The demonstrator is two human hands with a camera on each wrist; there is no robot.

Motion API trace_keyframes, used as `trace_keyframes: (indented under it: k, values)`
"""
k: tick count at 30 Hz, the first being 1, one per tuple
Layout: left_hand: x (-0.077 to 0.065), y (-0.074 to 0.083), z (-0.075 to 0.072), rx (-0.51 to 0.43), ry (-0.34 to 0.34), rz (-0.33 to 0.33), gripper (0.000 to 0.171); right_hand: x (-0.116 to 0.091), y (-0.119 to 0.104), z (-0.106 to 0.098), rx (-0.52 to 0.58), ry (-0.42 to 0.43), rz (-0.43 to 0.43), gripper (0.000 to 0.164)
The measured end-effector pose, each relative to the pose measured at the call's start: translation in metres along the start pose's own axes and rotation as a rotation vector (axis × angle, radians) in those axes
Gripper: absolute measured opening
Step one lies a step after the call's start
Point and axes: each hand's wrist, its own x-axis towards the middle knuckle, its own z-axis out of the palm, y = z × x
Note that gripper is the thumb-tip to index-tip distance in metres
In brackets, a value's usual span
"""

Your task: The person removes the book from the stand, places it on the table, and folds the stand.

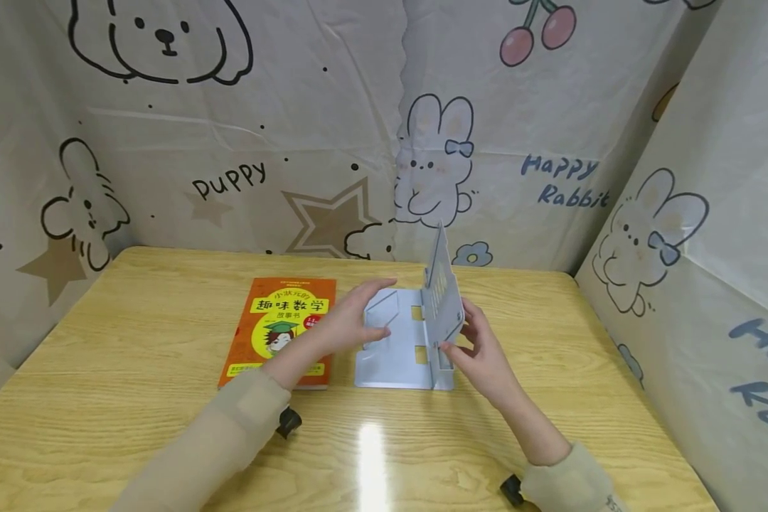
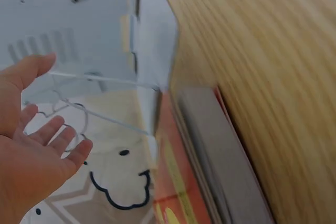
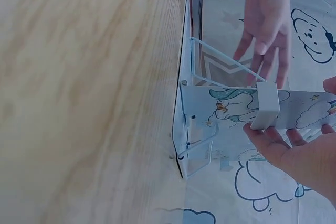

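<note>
The wood-grained table holds, at left, a rectangular book with a smooth orange cover. Right of it stands a thin, pale-grey stand, metal-looking: flat base with rectangular cutouts, slim wire loops, and an upright panel, its right face printed with clouds. The left hand has fingers spread and thumb well apart; I cannot tell whether they touch the base. The right hand grips the panel's near right edge. The panel rises between both hands, the base extending below and right of the left fingertips.
</note>
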Motion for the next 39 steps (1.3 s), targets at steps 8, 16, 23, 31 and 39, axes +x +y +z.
trace_keyframes:
  k: [8,16,23,31,39]
  values:
    - [0.010,-0.014,0.005,0.019,-0.113,-0.018,0.080,0.000,0.002,-0.002,0.007,-0.003,0.006,0.069]
    - [0.015,-0.023,0.010,0.048,-0.168,-0.034,0.083,-0.001,0.003,-0.004,0.000,0.002,0.012,0.069]
    - [0.019,-0.031,0.012,0.055,-0.197,-0.044,0.084,-0.002,0.002,-0.004,0.006,0.006,0.017,0.069]
    - [0.022,-0.038,0.015,0.030,-0.230,-0.057,0.082,-0.002,0.002,-0.004,-0.007,-0.006,0.025,0.068]
    - [0.025,-0.037,0.017,0.038,-0.247,-0.060,0.080,-0.002,0.002,-0.005,0.012,0.000,0.023,0.068]
